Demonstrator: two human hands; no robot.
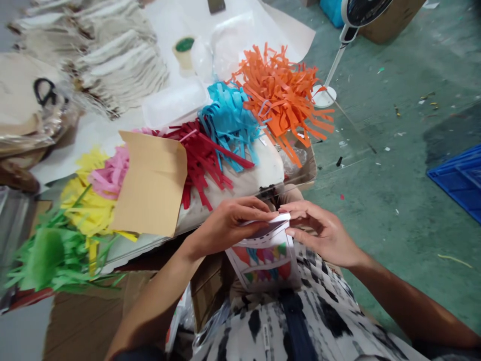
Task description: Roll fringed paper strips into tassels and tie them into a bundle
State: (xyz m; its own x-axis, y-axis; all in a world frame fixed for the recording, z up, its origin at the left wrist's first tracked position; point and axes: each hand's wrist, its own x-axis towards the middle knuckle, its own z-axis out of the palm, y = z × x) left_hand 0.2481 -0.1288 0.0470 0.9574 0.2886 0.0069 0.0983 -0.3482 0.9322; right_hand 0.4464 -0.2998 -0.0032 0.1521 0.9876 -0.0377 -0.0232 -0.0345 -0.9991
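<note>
Low in front of my body, both hands are on a white printed card (265,263) with pictures of colourful tassels. Its top edge is folded over or curled. My left hand (244,220) grips the folded top, thumb below and fingers above. At the right corner, the thumb and fingers of my right hand (319,230) close on the card's edge. A plain brown cardboard sheet (150,183) lies left of my hands, on bunches of cut paper strips. Nearest are the dark red strips (199,165), then blue strips (233,120) and orange strips (281,90).
Green strips (48,255), yellow strips (82,200) and pink strips (110,173) lie at the left. Behind them are stacked pale bundles (120,65), black-handled scissors (45,93) and a tape roll (184,50). A white fan (330,75) and blue crate (462,175) stand right.
</note>
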